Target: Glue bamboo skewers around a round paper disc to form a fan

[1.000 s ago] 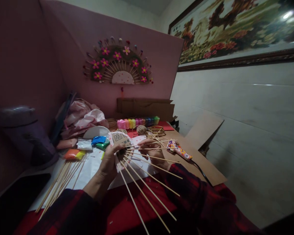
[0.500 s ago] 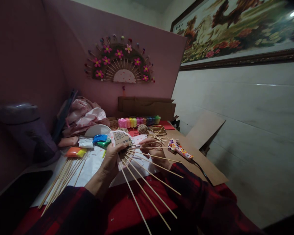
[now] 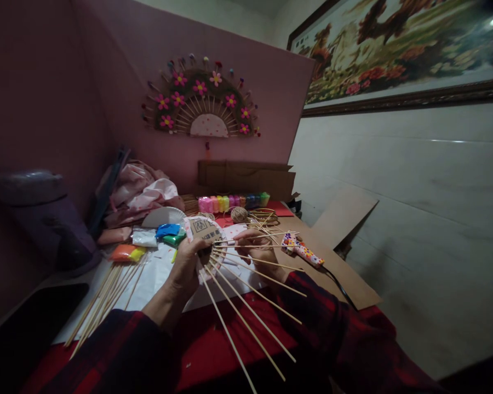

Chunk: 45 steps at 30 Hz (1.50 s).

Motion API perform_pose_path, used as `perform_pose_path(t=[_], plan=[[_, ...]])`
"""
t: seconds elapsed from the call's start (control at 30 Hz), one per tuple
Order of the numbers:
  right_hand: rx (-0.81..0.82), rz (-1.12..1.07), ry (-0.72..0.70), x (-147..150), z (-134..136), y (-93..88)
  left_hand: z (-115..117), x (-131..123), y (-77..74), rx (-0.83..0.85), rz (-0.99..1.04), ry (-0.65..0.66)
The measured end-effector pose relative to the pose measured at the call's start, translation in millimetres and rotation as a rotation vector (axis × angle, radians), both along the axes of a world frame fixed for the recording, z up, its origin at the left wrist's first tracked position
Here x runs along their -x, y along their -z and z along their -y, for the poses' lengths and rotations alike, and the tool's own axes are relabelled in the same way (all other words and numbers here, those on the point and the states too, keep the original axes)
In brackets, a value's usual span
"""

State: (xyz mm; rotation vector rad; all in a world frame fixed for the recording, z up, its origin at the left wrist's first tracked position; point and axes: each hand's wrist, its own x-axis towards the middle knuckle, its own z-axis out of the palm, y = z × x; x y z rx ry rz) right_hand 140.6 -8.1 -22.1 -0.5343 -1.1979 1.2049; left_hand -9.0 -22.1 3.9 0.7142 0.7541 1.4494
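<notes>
Sticks [image 3: 253, 312], eight in view, spread fanwise from the card [image 3: 201, 231] in the person's hands, above the white paper [image 3: 154, 273] and red cloth [image 3: 205, 350]. Each stick lies with its inner end at the card and its free end pointing outward; the long axes diverge, the uppermost running nearly level to the right with a slight rise, those between slanting progressively downward, and the lowest dropping steeply toward the wearer, lower right. The card turns its printed brown face to the camera, with a pink-dotted rim; part of its outline is hidden, so its own long axis cannot be told. The left hand [image 3: 187, 262] is clamped on the card, thumb across the near face at the roots of the sticks, the other fingers mostly concealed behind. The right hand [image 3: 263, 253] has bent fingers drawn together on the uppermost stick, a little outward from the card; lower sticks cross in front of this hand. At left, loose sticks [image 3: 102, 301] lie on the paper, near coloured packets [image 3: 168, 230]. Beyond the hands sits a twine ball [image 3: 239, 214]; to the right, a flowered tool [image 3: 302, 253] with a dark cord. A decorated fan [image 3: 208, 126] hangs on the pink wall behind.
</notes>
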Motion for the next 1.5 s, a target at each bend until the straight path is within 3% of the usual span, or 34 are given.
perform_pose_path(t=[0.77,1.33,1.5], plan=[[-0.052,0.01,0.004,-1.5,-4.4,5.0,0.0,0.1,0.0,-0.057,-0.043,0.014],[-0.016,0.072,-0.01,-5.9,-2.2,3.7,-2.3,1.9,1.3,-0.021,-0.034,-0.009],[0.094,0.112,0.056,-5.0,-0.5,2.6,-3.9,4.6,1.8,-0.031,-0.021,-0.021]])
